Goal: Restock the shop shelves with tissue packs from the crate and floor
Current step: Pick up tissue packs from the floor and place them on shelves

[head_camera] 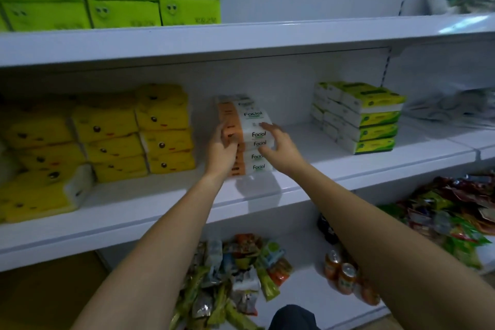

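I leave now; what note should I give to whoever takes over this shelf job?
Left hand grips the orange side of the stack of orange-and-white wrapped Facial tissue packs; right hand is open, touching its white front.
Stack stands on the white metal middle shelf, between yellow tissue packs and green-white tissue packs.
Left to do: release, fetch more. Crate not in view.

Both hands up at the middle shelf (308,169)! Left hand (222,150) grips the orange side of the Facial tissue stack (254,115), and right hand (281,147) touches its white front, fingers spread. Yellow packs (107,136) sit at nine o'clock, green-and-white packs (359,118) at three.
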